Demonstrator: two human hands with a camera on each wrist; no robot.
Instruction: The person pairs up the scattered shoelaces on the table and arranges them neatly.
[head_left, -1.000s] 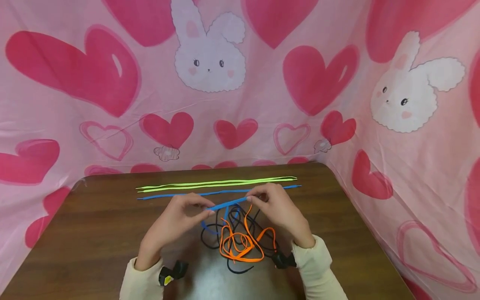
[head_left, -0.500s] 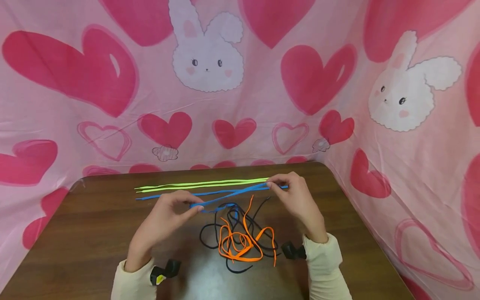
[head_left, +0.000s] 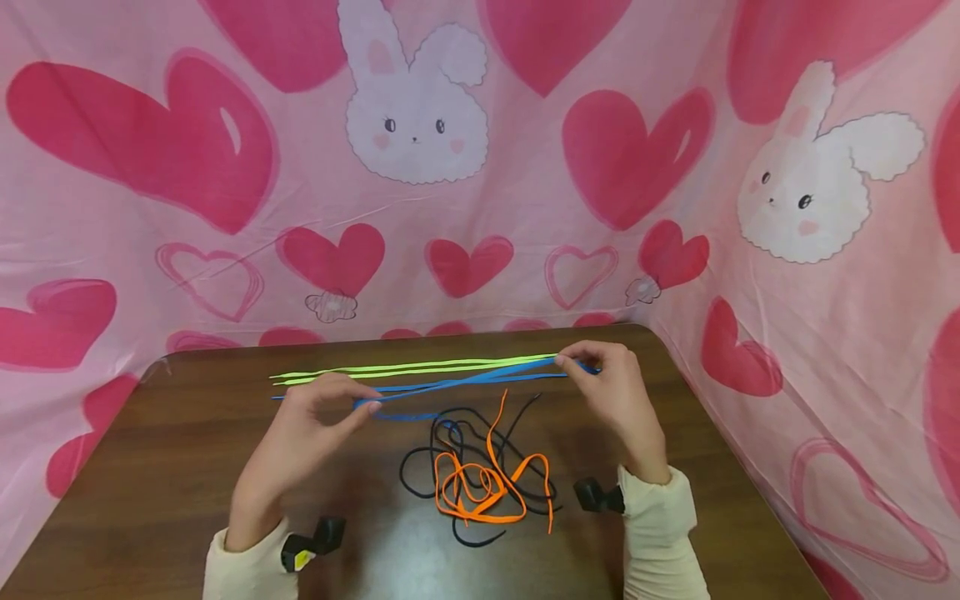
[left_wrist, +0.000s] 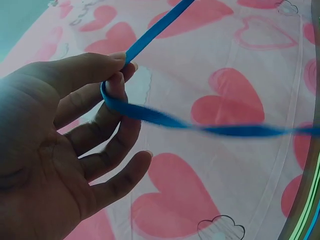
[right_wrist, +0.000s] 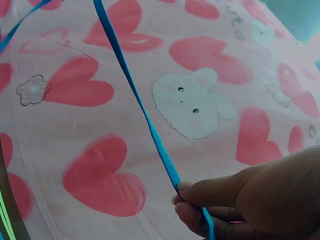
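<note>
Head view: L hand [head_left: 303, 429] & R hand [head_left: 617, 400] above wooden counter [head_left: 172, 467], held blue lace [head_left: 517, 368] running nearly straight btwn them.
L hand: thumb + index pinch the lace; per L wrist cam, it bends round the fingertips & runs off to the side, blurred there. Other fingers loosely bent, spread apart.
R hand: lace pinched btwn thumb & fingers, narrow grip; R wrist cam shows a short bit hanging past them.
Held blue lace: in the air, in front of the flat blue lace [head_left: 525, 377] as seen from head; slack part goes from L hand twd the pile.
Neon laces: yellow-green strands [head_left: 375, 367] lie side by side along far part of counter, approx parallel to flat blue lace just nearer the person.
Pile: orange lace [head_left: 487, 520], looped, on top of tangled black lace [head_left: 480, 545], mid-counter, btwn the forearms.
Sleeves: cream cuffs [head_left: 660, 500] at both wrists, w/ small black cams [head_left: 322, 537] beside them.
Backdrop: pink cloth [head_left: 525, 200] w/ hearts & white bunnies, behind counter & on R.
</note>
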